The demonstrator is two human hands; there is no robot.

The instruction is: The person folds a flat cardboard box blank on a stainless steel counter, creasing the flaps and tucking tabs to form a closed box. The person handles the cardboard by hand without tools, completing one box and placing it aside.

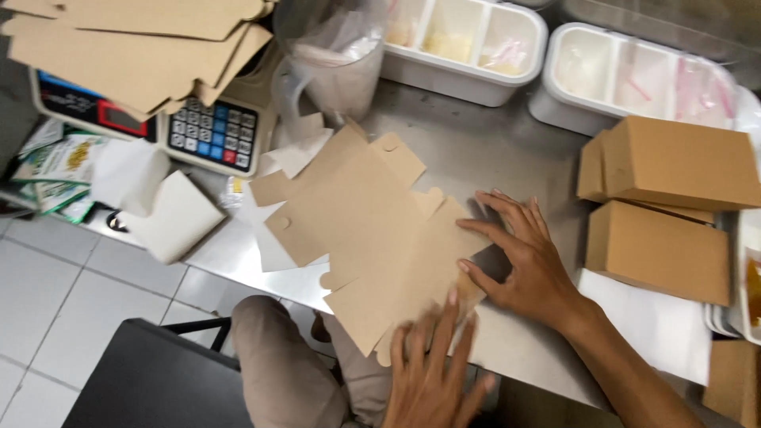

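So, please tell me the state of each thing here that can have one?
Flat cardboard sheet: unfolded, lying on the steel table.
Left hand: open, pressing the sheet.
Right hand: open, flat on the sheet's edge.
Brown boxes: folded, closed, stacked.
Cardboard pile: flat, on the scale.

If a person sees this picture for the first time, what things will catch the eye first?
First, the flat brown cardboard blank lying in the middle of the steel table, with the left hand and right hand pressed open on its near-right part. Then the folded brown boxes stacked at the right, and the scale at the far left under more cardboard sheets.
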